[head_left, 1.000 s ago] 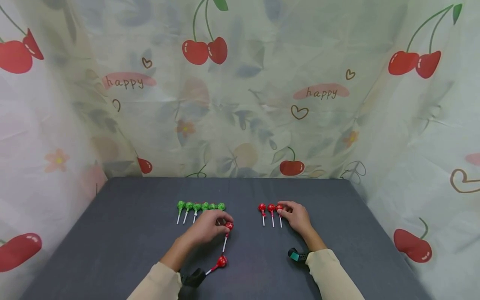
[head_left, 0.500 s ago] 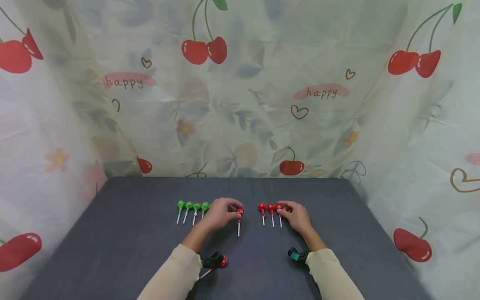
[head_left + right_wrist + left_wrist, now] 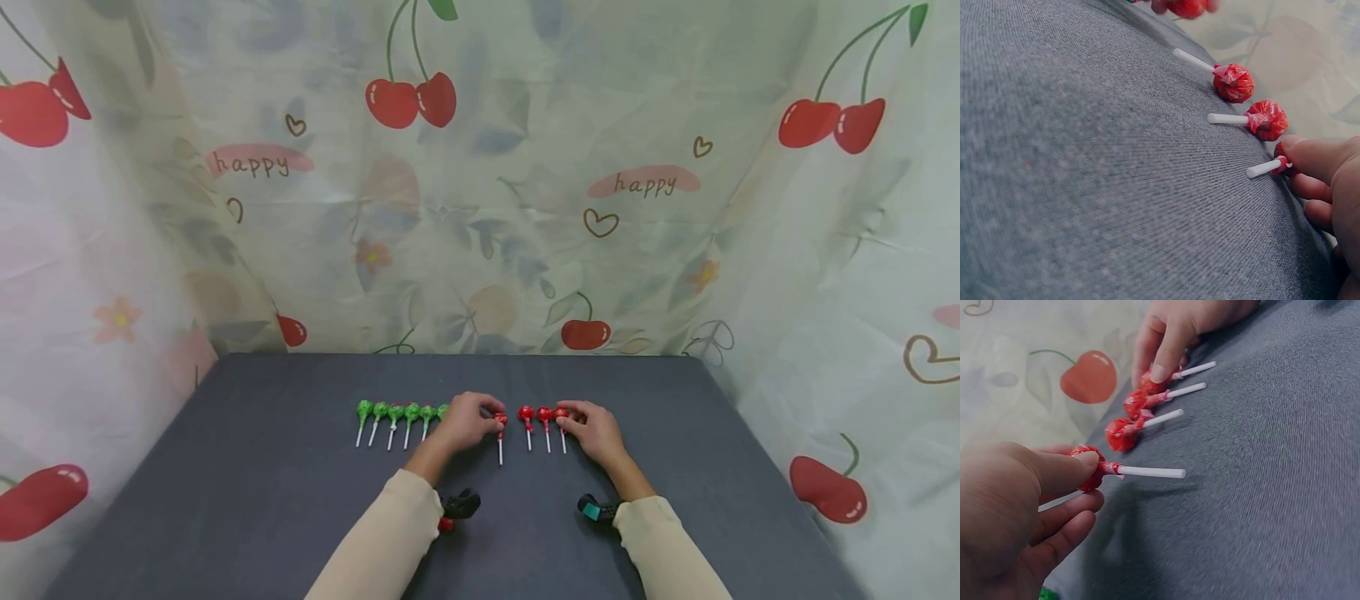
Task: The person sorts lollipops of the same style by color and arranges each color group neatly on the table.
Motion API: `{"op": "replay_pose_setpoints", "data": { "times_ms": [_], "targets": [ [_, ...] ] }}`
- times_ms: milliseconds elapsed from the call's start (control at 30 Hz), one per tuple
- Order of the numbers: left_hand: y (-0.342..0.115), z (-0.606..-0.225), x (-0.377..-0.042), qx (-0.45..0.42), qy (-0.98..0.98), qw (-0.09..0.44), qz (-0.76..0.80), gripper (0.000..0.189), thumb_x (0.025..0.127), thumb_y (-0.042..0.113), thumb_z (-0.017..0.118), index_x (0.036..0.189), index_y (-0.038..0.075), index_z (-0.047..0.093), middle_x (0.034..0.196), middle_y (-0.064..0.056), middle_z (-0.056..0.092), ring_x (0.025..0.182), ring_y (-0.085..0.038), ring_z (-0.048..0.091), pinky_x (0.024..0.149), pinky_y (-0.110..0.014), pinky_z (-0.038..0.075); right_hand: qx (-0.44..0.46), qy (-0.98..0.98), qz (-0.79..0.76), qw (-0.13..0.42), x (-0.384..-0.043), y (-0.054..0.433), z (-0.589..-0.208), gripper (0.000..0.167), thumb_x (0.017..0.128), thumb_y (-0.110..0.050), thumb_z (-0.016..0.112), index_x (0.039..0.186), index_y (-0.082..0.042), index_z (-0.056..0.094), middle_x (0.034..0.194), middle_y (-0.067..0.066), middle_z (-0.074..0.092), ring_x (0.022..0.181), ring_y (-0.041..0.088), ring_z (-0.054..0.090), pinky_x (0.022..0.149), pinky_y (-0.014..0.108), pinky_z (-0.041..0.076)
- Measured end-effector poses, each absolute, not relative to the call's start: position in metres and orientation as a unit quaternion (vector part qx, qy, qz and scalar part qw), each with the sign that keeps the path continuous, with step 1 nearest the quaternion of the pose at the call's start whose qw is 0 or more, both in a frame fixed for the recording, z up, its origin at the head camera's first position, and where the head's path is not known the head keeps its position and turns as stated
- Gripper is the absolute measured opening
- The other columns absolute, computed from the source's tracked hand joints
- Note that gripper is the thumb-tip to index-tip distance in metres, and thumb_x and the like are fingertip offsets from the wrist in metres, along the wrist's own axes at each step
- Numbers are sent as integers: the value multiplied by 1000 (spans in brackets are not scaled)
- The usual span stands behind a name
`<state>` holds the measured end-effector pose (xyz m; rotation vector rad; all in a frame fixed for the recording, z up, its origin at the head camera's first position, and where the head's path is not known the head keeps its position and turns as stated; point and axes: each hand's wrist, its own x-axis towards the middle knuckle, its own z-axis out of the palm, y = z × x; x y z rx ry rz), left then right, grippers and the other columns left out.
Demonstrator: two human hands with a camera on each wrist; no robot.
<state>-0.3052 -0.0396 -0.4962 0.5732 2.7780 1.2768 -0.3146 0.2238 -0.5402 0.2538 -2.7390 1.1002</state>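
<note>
My left hand [image 3: 467, 423] pinches a red-wrapped lollipop [image 3: 1147, 471] by its round head, between thumb and fingers. A shadow shows beneath it in the left wrist view, and its white stick points toward me. Just to its right, three red lollipops lie side by side on the dark cloth: a left one [image 3: 527, 414], a middle one [image 3: 544, 415] and a right one [image 3: 1264, 169]. The right one's head is held by the thumb and fingers of my right hand [image 3: 595, 432], which partly cover it.
Left of my left hand lies a row of several green lollipops [image 3: 395, 414], its right end partly covered by that hand. Another red lollipop [image 3: 446, 524] shows from under my left wrist camera [image 3: 461, 503]. Behind the dark table [image 3: 247, 467] hangs a cherry-patterned curtain [image 3: 480, 250].
My left hand has carried its red lollipop right and away from me, toward the red row, and the stick has swung to point straight at me. My right hand has stayed in place.
</note>
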Motion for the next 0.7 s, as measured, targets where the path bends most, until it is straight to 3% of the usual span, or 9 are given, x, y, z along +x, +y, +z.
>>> {"op": "replay_pose_setpoints", "data": {
  "times_ms": [233,467,700],
  "targets": [
    [-25,-507,-311,145,902,15,408,21,85,9,76,106,9,74,96,-1,69,81,-14,61,72,-33,49,84,-924,364,86,-316,225,-542,28,88,-21,74,113,-11,73,79,-2,58,69,15,50,63,31,41],
    [-15,-518,-312,115,911,-26,395,19,87,14,75,106,12,75,101,0,69,89,-17,60,79,-37,49,84,-921,369,91,-315,224,-541,27,86,-19,75,112,-10,73,79,-2,58,70,15,51,64,32,41],
    [-9,-520,-312,98,909,-55,402,18,85,12,76,103,12,75,95,1,69,81,-15,61,73,-35,49,88,-921,368,91,-314,224,-539,28,87,-20,75,113,-10,73,78,-2,57,69,15,50,63,32,40]
  ]
}}
